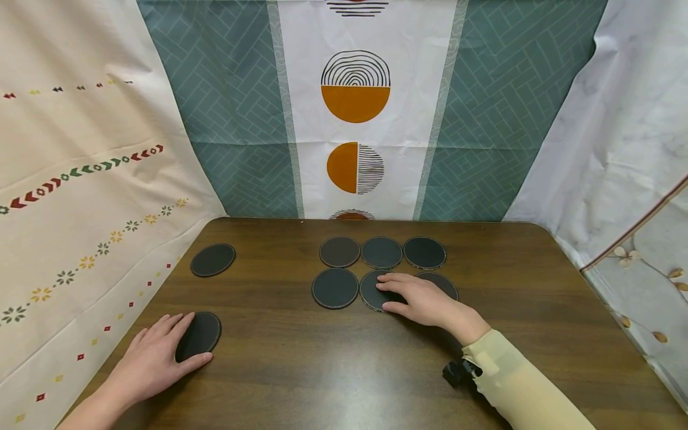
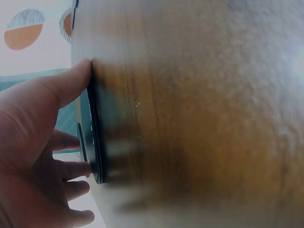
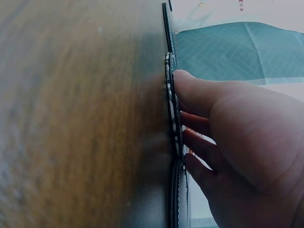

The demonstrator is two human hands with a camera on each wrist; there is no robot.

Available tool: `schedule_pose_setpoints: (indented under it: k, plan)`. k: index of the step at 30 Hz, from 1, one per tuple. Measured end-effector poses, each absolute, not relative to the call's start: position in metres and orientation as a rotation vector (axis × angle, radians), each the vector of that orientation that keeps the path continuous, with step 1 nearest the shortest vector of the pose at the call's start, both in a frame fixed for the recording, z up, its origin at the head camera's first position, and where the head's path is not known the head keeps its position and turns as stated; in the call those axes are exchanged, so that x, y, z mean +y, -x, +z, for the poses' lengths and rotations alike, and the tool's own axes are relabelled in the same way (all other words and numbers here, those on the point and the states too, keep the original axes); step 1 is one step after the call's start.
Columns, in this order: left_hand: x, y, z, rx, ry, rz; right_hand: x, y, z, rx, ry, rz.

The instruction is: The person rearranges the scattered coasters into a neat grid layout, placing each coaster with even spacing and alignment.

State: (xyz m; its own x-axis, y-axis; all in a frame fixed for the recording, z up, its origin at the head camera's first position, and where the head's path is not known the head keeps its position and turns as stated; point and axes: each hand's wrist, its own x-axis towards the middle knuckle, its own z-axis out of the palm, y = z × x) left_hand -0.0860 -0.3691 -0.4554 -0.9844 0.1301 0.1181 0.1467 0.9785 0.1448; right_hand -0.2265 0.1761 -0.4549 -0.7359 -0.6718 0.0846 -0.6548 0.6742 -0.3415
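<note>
Right grip (image 1: 421, 298) is spread over the mid disc (image 1: 369, 291), fingers across its upper face and thumb by its near edge; it seems to rest there rather than pinch, with the disc lying flat on the worktop (image 1: 295, 373). Well to the left of the mid disc and somewhat nearer the person, the left grip (image 1: 153, 361) is spread across the near disc (image 1: 201, 335), fingers at one edge and thumb at the opposite one. How hard either presses, I cannot tell.

Just left of the mid disc lies the left neighbour (image 1: 335, 288); just right of it, partly hidden, the right neighbour (image 1: 442, 283); behind it, the back row (image 1: 381, 252) of three. The lone disc (image 1: 212, 260) lies well to its left and farther back.

To handle the mid disc well, light fingertips seem best: a heavy push sideways could nudge its neighbours out of line. Being thin, it would probably come up more easily if thumb and fingers took opposite parts of its edge, tipping the near side first. The near disc, well apart from the others, should allow a wider hold.
</note>
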Motion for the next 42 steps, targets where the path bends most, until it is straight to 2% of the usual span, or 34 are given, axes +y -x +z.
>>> schedule_pose_setpoints:
  k: [28, 42]
  plan:
    - [-0.37, 0.087, -0.453, -2.968, 0.273, -0.21, 0.177, 0.227, -0.456, 2.829, 1.115, -0.548]
    - [-0.357, 0.101, -0.449, -2.913, 0.299, -0.291, 0.176, 0.228, -0.456, 2.826, 1.111, -0.549]
